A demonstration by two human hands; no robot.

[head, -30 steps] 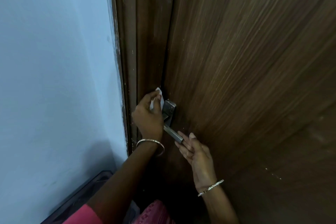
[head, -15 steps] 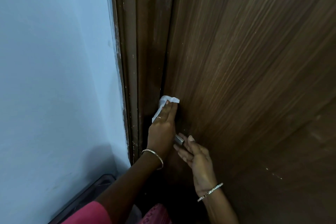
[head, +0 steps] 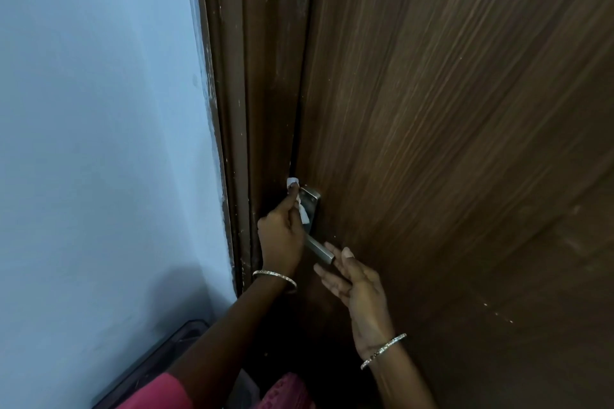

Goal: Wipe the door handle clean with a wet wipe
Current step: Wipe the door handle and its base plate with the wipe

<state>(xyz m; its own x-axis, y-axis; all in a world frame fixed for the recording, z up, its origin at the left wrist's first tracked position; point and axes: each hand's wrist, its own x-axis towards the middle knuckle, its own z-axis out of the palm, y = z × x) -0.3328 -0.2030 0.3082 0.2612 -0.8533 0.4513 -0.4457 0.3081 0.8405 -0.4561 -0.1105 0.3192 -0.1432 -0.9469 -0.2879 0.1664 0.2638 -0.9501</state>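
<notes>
A silver lever door handle (head: 319, 250) with a metal backplate (head: 311, 202) sits on the brown wooden door (head: 448, 129). My left hand (head: 280, 232) holds a white wet wipe (head: 303, 212) against the left edge of the backplate, and part of the wipe shows above my fingertip. My right hand (head: 357, 279) is spread below the lever's free end, with its fingertips touching the tip of the lever. The lever's inner part is hidden behind my left hand.
The brown door frame (head: 239, 109) runs down left of the handle, with a pale blue wall (head: 99, 143) beyond it. A dark container (head: 159, 359) stands on the floor at the lower left. Pink clothing (head: 285, 392) shows at the bottom.
My left hand has slid the wipe leftwards off the backplate's face to its left edge, so the plate and lever show again. My right hand stays at the lever's tip.
</notes>
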